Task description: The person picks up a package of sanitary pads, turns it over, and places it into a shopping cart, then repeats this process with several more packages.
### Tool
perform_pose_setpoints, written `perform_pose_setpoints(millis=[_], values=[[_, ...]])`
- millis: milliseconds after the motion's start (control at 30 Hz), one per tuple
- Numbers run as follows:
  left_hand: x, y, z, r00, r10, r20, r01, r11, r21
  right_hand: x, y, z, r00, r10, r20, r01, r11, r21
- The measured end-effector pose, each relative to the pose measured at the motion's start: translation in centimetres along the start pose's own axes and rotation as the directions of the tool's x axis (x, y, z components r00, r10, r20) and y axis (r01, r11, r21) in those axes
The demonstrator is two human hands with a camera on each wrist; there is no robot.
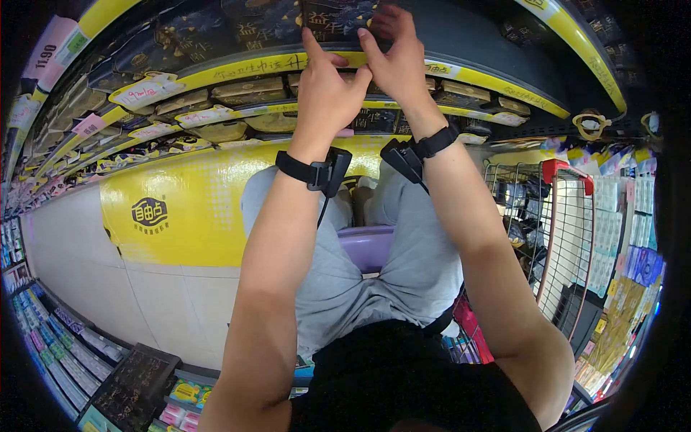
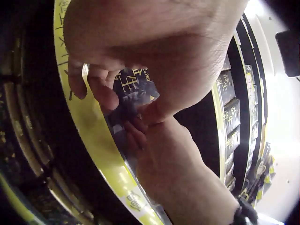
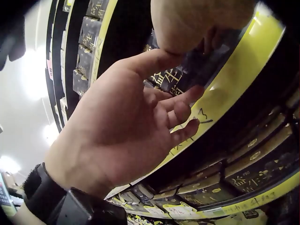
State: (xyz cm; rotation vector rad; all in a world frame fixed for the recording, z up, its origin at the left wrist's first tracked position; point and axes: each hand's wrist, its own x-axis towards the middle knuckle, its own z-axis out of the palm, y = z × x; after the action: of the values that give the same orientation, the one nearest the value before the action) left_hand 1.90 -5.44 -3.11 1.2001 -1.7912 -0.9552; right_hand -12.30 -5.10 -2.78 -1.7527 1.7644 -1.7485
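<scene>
A black package with gold characters (image 1: pixel 332 23) stands at the front of the upper shelf, in a row of similar ones. My left hand (image 1: pixel 327 97) is at its lower left, index finger stretched up to the package edge and thumb pointing toward the other hand. At its right side is my right hand (image 1: pixel 396 63), thumb up near the package and fingers spread and blurred. In the left wrist view the package's printed face (image 2: pixel 136 89) shows between both hands. The right wrist view shows the right fingers (image 3: pixel 180 112) loosely bent by the yellow shelf strip (image 3: pixel 220 103).
Lower shelves hold rows of dark packs (image 1: pixel 252 92) behind yellow label strips. On the right stands a wire shopping cart (image 1: pixel 551 237) with a red corner. A purple stool (image 1: pixel 367 248) is under the seated person, and a yellow printed panel (image 1: pixel 194 209) covers the shelf base.
</scene>
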Motion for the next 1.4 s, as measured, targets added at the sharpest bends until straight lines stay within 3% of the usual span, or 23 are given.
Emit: perform_pose_setpoints(millis=[200,500,700,833,967,1100,1200,1267,1333,1400], values=[[0.1,-0.6,0.4,0.996,0.077,-0.039,-0.075,0.996,0.041,0.1,1.0,0.1,0.996,0.037,0.087,-0.033,0.998,-0.044],[-0.8,0.7,1.2,0.980,0.177,-0.090,-0.183,0.981,-0.068,-0.1,1.5,-0.4,0.986,-0.161,0.051,0.166,0.978,-0.125],[-0.9,0.9,1.8,0.977,0.184,-0.110,-0.196,0.975,-0.106,-0.4,2.1,-0.8,0.986,-0.132,0.106,0.152,0.967,-0.206],[-1.0,1.5,2.1,0.984,0.160,-0.073,-0.168,0.978,-0.125,-0.3,1.8,-1.8,0.993,-0.076,0.088,0.080,0.996,-0.041],[-1.5,2.7,2.8,0.976,0.171,-0.132,-0.191,0.969,-0.158,-0.9,1.6,-3.5,0.999,-0.051,0.008,0.051,0.998,-0.034],[-1.7,3.7,3.5,0.971,0.240,-0.020,-0.239,0.953,-0.188,-2.2,1.5,-5.7,1.000,0.005,-0.017,-0.005,0.999,-0.036],[-1.8,4.9,4.5,0.974,0.208,0.088,-0.179,0.949,-0.261,-3.3,1.8,-7.2,0.999,0.005,-0.033,-0.006,0.999,-0.043],[-2.1,6.4,5.7,0.971,0.229,0.069,-0.193,0.921,-0.337,-4.0,2.9,-7.7,0.995,0.093,-0.021,-0.092,0.996,0.017],[-2.2,6.9,7.0,0.961,0.261,0.092,-0.208,0.900,-0.384,-4.1,3.6,-9.1,0.996,-0.088,0.005,0.088,0.983,-0.159],[-2.3,7.8,8.0,0.952,0.292,0.092,-0.217,0.857,-0.468,-3.3,1.5,-11.1,1.000,-0.017,0.003,0.018,0.994,-0.111]])
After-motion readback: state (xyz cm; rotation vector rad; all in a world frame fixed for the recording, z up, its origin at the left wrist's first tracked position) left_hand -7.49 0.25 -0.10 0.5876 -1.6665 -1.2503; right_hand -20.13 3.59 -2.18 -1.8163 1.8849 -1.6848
